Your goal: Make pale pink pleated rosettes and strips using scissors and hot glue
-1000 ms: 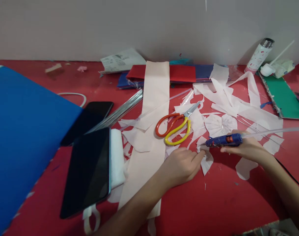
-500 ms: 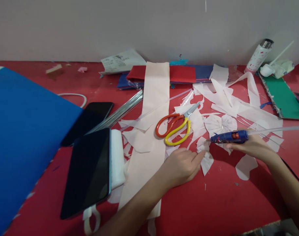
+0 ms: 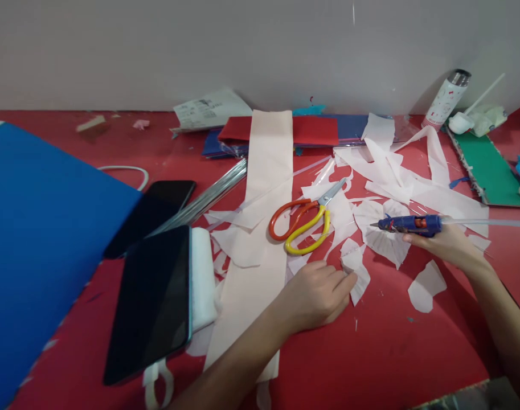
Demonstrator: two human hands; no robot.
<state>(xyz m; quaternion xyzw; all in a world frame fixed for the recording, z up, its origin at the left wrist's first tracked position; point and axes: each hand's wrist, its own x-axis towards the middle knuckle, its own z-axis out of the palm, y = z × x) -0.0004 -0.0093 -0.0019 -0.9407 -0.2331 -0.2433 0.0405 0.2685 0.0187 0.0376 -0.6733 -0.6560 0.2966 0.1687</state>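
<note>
My left hand (image 3: 317, 295) rests on the red table (image 3: 371, 353) with its fingers curled, and its fingertips pinch the edge of a small pleated white paper piece (image 3: 356, 267). My right hand (image 3: 445, 245) grips a blue hot glue gun (image 3: 407, 224) with a clear glue stick trailing right, its nozzle pointing left over another pleated paper fan (image 3: 385, 242). Orange and yellow scissors (image 3: 302, 219) lie just beyond my left hand.
A long pale paper strip (image 3: 263, 193) runs down the middle, with white scraps (image 3: 396, 165) around. A blue sheet (image 3: 41, 228), two dark phones (image 3: 152, 290) and metal rods (image 3: 208, 196) are at left. Red and blue paper stacks (image 3: 319, 130), a flask (image 3: 445, 99) and a green board (image 3: 488, 168) sit at the back.
My right hand has lifted the glue gun and drawn it to the right, away from the small paper piece. My left hand has stayed on that piece.
</note>
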